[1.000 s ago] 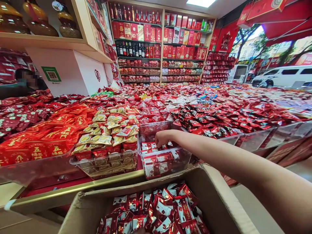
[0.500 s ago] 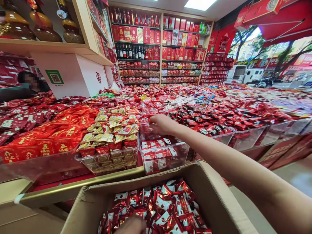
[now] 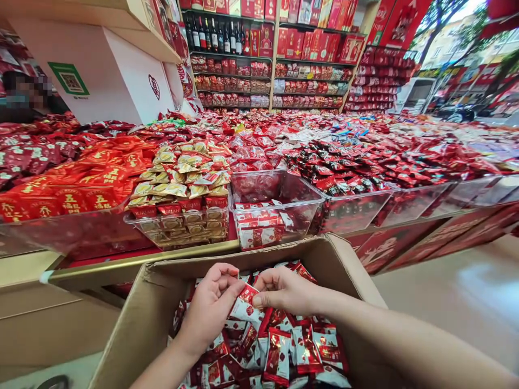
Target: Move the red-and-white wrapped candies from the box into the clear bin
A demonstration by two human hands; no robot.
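Above a cardboard box [image 3: 133,319] filled with small red-and-white packets [image 3: 278,354], both hands meet over one snack packet [image 3: 244,309]. My left hand [image 3: 211,302] pinches its left edge between thumb and fingers. On the other edge, my right hand [image 3: 286,292] is closed, thumb against the packet's face. What is inside the packet cannot be seen. Just beyond the box stands a clear plastic bin [image 3: 302,208] holding similar red-and-white packets [image 3: 259,227], stacked in rows at its front left.
Durian packets [image 3: 186,183] fill the bin on the left, beside red packets [image 3: 97,183]. Dark red packets [image 3: 344,167] are heaped to the right. Shelves of bottles [image 3: 217,37] and boxes stand behind. A person [image 3: 28,94] is at the far left.
My right hand has come back from the clear bin to the box. My left hand has risen out of the packets, and both now grip one packet. The view has tilted down.
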